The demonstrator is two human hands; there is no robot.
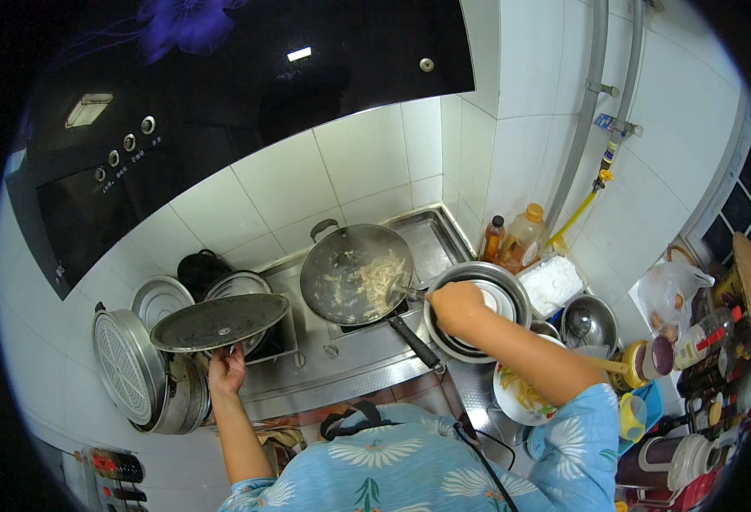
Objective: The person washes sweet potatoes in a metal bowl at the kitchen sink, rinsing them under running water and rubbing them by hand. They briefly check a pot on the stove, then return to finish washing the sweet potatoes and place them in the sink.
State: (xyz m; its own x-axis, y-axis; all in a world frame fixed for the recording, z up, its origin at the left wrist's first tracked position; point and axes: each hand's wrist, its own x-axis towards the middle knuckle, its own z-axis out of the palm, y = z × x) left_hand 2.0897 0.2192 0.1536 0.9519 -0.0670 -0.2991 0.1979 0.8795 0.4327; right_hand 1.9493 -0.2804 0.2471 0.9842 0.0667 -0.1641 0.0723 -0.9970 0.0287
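Observation:
My left hand point(227, 371) holds up a dark round pan lid point(202, 323) left of the stove, its fingers partly hidden behind the near rim. The lid is tilted, with a small metal fitting at its middle. My right hand point(457, 308) grips a spatula point(408, 292), whose handle end is hidden in the fist. The spatula's blade touches pale shredded food point(383, 278) on the right side of a dark wok point(324, 304). Bits of food cling to the rest of the wok. Its black long handle point(413, 342) points toward me, below my right hand.
The wok sits on a steel gas stove point(350, 361). Stacked metal bowls point(436, 320) and a plate of sliced food point(509, 400) lie under my right forearm. Bottles point(522, 240) and a tub of white powder point(551, 285) stand behind. Steamer pots point(126, 371) are at left; a range hood point(254, 77) hangs above.

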